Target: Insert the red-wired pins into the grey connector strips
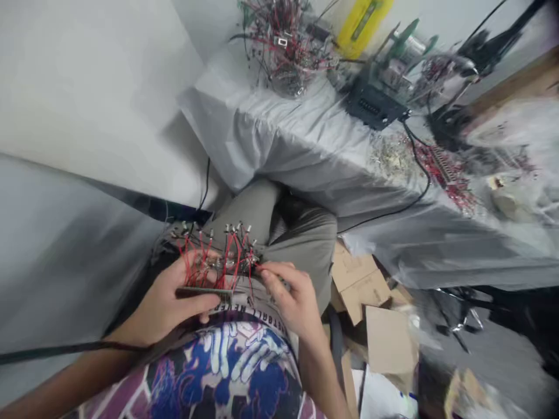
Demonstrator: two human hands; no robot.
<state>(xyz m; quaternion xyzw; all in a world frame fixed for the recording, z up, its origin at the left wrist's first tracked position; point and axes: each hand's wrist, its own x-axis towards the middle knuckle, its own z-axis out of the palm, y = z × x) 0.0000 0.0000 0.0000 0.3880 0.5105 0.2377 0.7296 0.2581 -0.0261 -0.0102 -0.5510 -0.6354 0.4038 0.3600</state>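
Note:
My left hand (174, 302) is closed around a small board (213, 270) bristling with red and black wires and small metal-tipped parts, held over my lap. My right hand (290, 297) is at the board's right end, its fingertips pinched on a red wire there. Both hands sit just above my patterned shirt and grey trousers (279, 233).
A table under a grey cloth (305, 145) stands ahead, carrying a tangled heap of red wires (283, 41), a black device (375, 105) with a cable, a yellow object (362, 20) and more red parts (441, 169). Cardboard pieces (367, 291) lie on the floor to my right.

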